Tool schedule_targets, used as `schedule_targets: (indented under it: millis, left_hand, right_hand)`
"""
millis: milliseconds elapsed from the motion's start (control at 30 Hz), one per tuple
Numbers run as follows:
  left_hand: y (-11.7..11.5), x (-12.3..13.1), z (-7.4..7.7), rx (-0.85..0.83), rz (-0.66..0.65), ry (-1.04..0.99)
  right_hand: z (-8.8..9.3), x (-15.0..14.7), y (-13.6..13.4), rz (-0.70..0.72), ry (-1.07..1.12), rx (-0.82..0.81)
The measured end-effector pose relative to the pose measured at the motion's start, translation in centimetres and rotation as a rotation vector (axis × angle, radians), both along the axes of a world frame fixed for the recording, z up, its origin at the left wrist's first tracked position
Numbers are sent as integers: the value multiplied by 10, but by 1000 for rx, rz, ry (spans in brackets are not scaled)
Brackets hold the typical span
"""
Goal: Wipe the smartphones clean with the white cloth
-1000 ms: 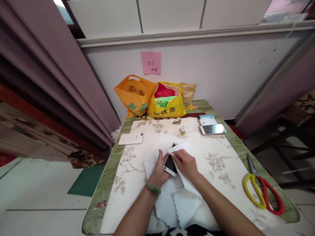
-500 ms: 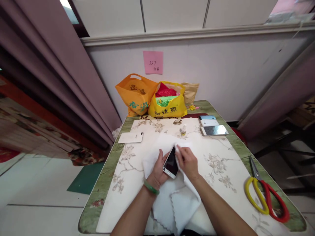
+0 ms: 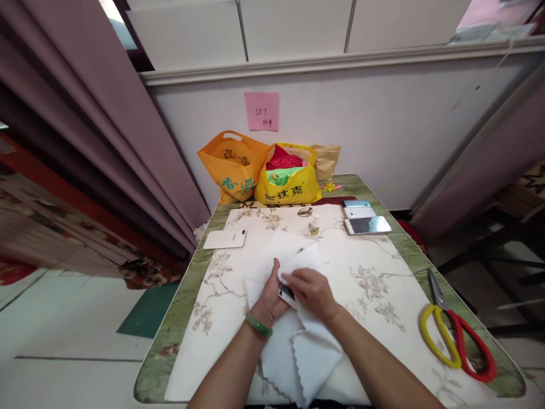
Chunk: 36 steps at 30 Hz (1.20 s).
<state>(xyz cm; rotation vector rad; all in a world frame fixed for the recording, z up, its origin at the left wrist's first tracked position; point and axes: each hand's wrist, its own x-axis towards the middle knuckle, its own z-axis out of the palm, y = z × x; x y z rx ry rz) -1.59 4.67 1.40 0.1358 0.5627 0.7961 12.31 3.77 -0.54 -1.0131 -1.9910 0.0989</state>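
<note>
Over the middle of the table, my left hand (image 3: 271, 295) is wrapped around a white smartphone (image 3: 286, 293), with a green bangle on that wrist. Only the phone's lower end shows; white cloth covers most of its dark screen. My right hand (image 3: 313, 292) presses a fold of the white cloth (image 3: 298, 355) onto the screen with its fingers closed on it. The rest of the cloth, with a zigzag edge, hangs below both hands and spreads on the tablecloth beyond them.
Scissors (image 3: 455, 341) with yellow and red handles lie at the right edge. Several phones (image 3: 368, 225) rest at the back right. Another white phone (image 3: 225, 239) lies at left. A small bottle (image 3: 314, 225) stands beyond my hands. Orange (image 3: 234, 165) and yellow (image 3: 289, 190) bags line the back.
My right hand has moved left and down across the phone, drawing the cloth over most of the screen. The left hand still holds the phone.
</note>
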Motion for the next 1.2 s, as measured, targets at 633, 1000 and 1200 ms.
schedule_targets:
  millis: [633,1000,1200]
  left_hand:
    - [-1,5,4,81,90,-19]
    - [-3,4,6,119,66,66]
    - [-3,4,6,137,24,61]
  right_hand:
    - [3,9,0,33,171,-285]
    - [9,11,-1,-201,131,-199]
    - [8,13,3,-247,213,-229]
